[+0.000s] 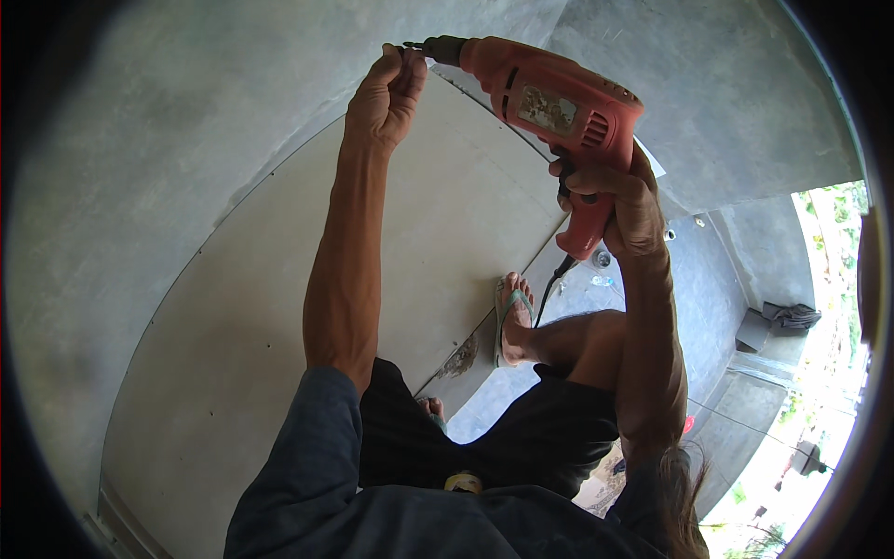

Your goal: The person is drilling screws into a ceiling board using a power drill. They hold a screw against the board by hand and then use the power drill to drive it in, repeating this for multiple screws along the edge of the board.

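Observation:
A red power drill with a dark chuck is raised at the upper middle, its nose pointing left. My right hand wraps round its handle, with fingers at the trigger. From the handle's base hangs a black cord. A short bit sticks out of the chuck toward my left hand. That hand is closed in a pinch, with thumb and fingertips right beside the bit's tip. Whatever lies between the fingertips is too small and dark to make out.
Below my arms spreads a large pale board with small dark dots along its edges. A smooth grey wall rises to the left. My sandalled foot rests by the board's right edge. Dark cloth lies at the far right.

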